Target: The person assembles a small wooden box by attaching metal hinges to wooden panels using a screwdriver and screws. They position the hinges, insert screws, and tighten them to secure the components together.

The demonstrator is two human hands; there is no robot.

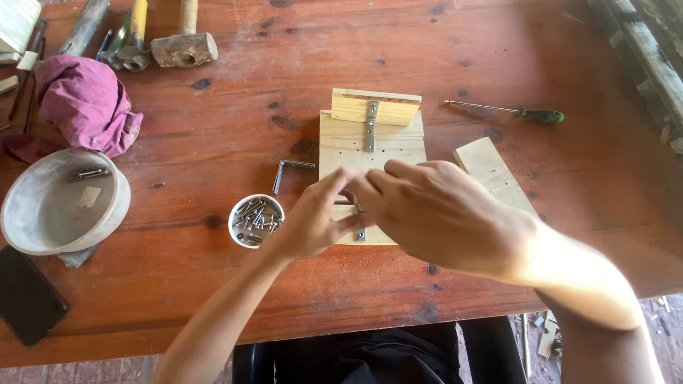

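My left hand (313, 217) and my right hand (434, 210) meet over the near end of a pale wooden board (370, 153) lying on the red-brown table (284, 78). Their fingertips touch around something small above the board; what it is stays hidden. A metal bracket (371, 126) joins the board to an upright wooden block (376, 107) at its far end. Another metal plate (361, 233) shows under my hands at the board's near edge. A small white cup of screws (255, 220) stands just left of my left hand.
A loose metal angle bracket (288, 173) lies left of the board. A second wooden plank (494, 174) is at the right, a green-handled screwdriver (512, 110) beyond it. A large bowl (60, 203), purple cloth (89, 103), hammers (181, 46) and a dark phone (27, 295) occupy the left.
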